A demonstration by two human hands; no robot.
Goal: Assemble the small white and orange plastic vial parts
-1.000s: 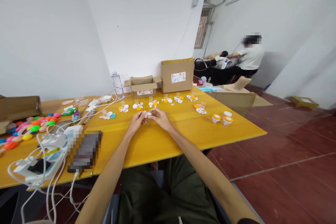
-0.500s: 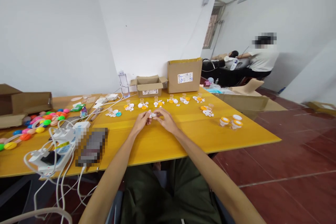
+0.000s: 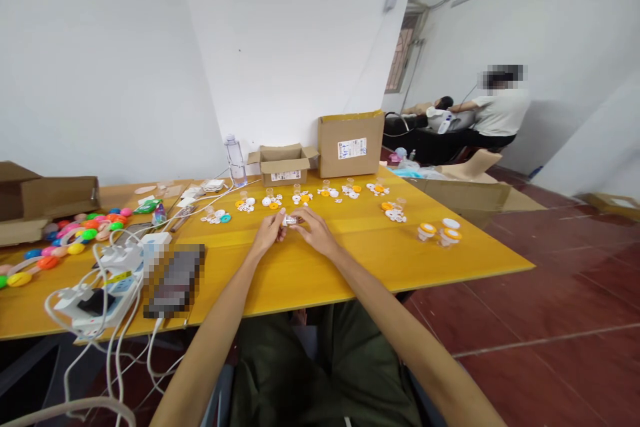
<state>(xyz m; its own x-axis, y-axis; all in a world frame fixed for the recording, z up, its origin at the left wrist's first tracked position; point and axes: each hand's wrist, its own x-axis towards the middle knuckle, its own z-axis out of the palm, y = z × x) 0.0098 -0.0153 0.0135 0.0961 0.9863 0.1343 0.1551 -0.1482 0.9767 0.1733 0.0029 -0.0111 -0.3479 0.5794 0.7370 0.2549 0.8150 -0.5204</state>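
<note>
Between my two hands, above the middle of the yellow table (image 3: 320,267), is a small white-and-clear plastic part (image 3: 289,220). My left hand (image 3: 271,231) is closed on its left side, and the fingers of my right hand (image 3: 313,229) pinch it from the right. Its exact kind is too small to make out. Behind my hands lie piles of small white and orange plastic pieces (image 3: 303,198), several with a clear cup beside them. Another pile (image 3: 393,211) lies to the right. Nearer the right corner stand orange-topped clear pieces (image 3: 427,231) and a white-topped one (image 3: 451,223).
An open cardboard box (image 3: 285,163), a taller carton (image 3: 350,145) and a clear bottle (image 3: 235,161) stand along the wall. To the left are a power strip (image 3: 107,300) with tangled cables, a phone (image 3: 175,280) and colourful beads (image 3: 75,233). A person (image 3: 500,110) sits far right.
The part between my hands has turned slightly and shows more of its side. Both hands stay in nearly the same place.
</note>
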